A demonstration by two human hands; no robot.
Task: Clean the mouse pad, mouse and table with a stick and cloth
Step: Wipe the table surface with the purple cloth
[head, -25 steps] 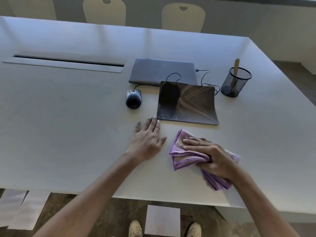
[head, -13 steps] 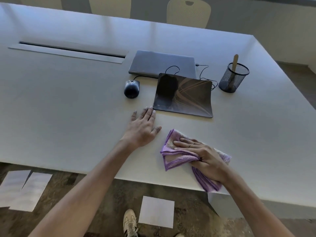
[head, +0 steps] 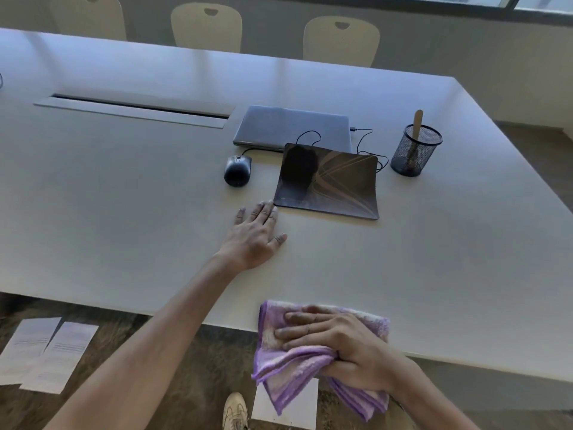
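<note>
Right hand (head: 338, 346) clutching purple cloth (head: 297, 367) at tabletop (head: 124, 212) edge for wiping; left hand (head: 255, 234) open, empty, flat ahead, bracing.

Three chairs (head: 206, 26), three floor papers (head: 62, 355) (one underfoot), one mouse (head: 237, 170), one laptop (head: 293, 127).

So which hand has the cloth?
The right hand, at the table's near edge, grips the purple cloth. The left hand lies flat and empty beside the mouse pad.
</note>
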